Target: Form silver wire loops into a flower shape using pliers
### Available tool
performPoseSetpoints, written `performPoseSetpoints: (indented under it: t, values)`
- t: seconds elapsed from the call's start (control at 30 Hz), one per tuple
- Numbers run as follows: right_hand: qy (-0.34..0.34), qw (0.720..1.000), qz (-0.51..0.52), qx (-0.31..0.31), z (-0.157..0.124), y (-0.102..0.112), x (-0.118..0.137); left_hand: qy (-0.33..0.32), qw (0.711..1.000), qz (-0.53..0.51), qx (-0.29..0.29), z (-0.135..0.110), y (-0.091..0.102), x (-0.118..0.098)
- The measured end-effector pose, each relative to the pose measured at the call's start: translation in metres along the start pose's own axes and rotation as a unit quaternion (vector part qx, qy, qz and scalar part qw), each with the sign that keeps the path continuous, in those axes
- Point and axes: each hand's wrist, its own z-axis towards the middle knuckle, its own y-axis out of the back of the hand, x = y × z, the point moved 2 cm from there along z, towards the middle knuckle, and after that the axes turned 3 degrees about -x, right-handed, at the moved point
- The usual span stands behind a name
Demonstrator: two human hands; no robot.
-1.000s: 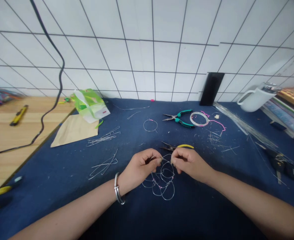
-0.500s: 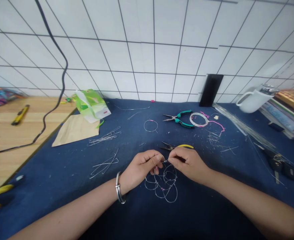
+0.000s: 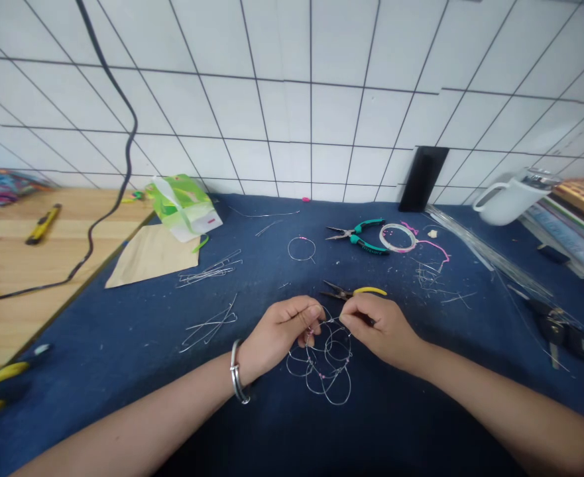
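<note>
A looped silver wire piece (image 3: 336, 387) with small pink beads hangs between my hands above the dark blue cloth. My left hand (image 3: 289, 324), with a silver bangle at the wrist, pinches its upper left part between thumb and fingers. My right hand (image 3: 376, 324) is closed in a pinch on a wire end at the upper right. Just beyond my right hand lie pliers with yellow handles (image 3: 370, 290), partly hidden by it. Farther back rests a single wire ring (image 3: 301, 249) with a pink bead on it.
Teal-handled pliers (image 3: 370, 246) lie beside a white ring-shaped bead holder (image 3: 398, 238). Bent wires (image 3: 209, 270) are piled at left, near a green bag (image 3: 185, 205). A white mug (image 3: 510, 199), long straight wires (image 3: 490, 248) and keys (image 3: 554, 334) are at right.
My right hand has drawn slightly right, away from my left, so more wire shows between them. The view has shifted a little.
</note>
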Motion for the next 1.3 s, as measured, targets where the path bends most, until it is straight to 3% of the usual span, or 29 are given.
performPoseSetpoints:
  t: [0.43, 1.07, 1.3]
  values:
    - [0.049, 0.998, 0.011, 0.027, 0.0024, -0.0067, -0.0007, -0.048, 0.995, 0.075, -0.036, 0.0006, -0.0024, -0.0025]
    - [0.021, 1.000, 0.008, -0.002, 0.0020, -0.0063, -0.0013, 0.036, 0.999, 0.026, -0.021, 0.0026, 0.0006, 0.0000]
    - [-0.004, 1.000, 0.002, -0.006, 0.0004, -0.0052, -0.0044, 0.034, 0.999, 0.012, -0.011, 0.0022, 0.0017, 0.0017]
